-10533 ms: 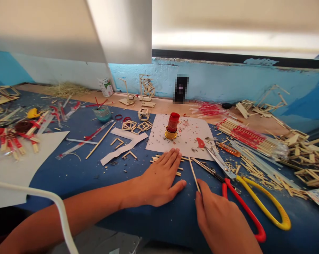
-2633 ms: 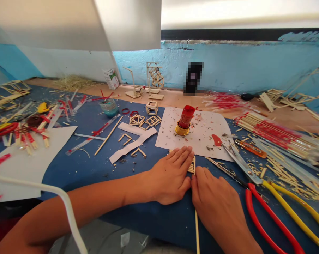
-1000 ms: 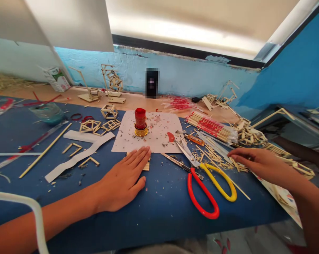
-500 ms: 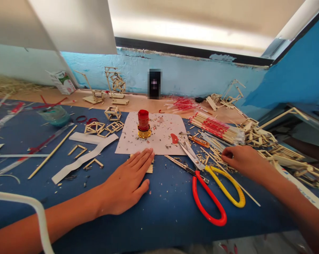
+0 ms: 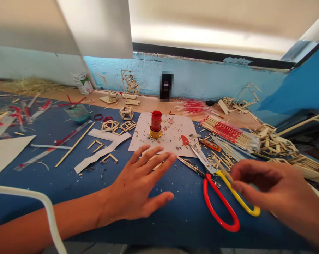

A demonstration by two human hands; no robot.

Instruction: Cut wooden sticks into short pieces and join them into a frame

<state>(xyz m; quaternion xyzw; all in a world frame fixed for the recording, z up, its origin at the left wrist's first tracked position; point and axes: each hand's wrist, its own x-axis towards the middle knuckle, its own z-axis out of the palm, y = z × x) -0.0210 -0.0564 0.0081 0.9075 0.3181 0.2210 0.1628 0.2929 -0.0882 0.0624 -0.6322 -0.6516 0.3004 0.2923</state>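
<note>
Sticks of pale wood (image 5: pixel 157 162), short and laid side by side in a row, lie on the blue-topped bench (image 5: pixel 180 222) beneath the left hand (image 5: pixel 142 183), whose fingers are splayed apart; whether it touches them cannot be told. The right hand (image 5: pixel 276 190), at three o'clock from the left and blurred, pinches a thin pale wooden stick (image 5: pixel 222 167) between thumb and forefinger. Between the hands lie large metal scissors with red and yellow handles (image 5: pixel 210 169). At twelve o'clock from the row, a red cylindrical candle in a gold holder (image 5: pixel 156 121) stands on a white paper sheet (image 5: pixel 170 146).
</note>
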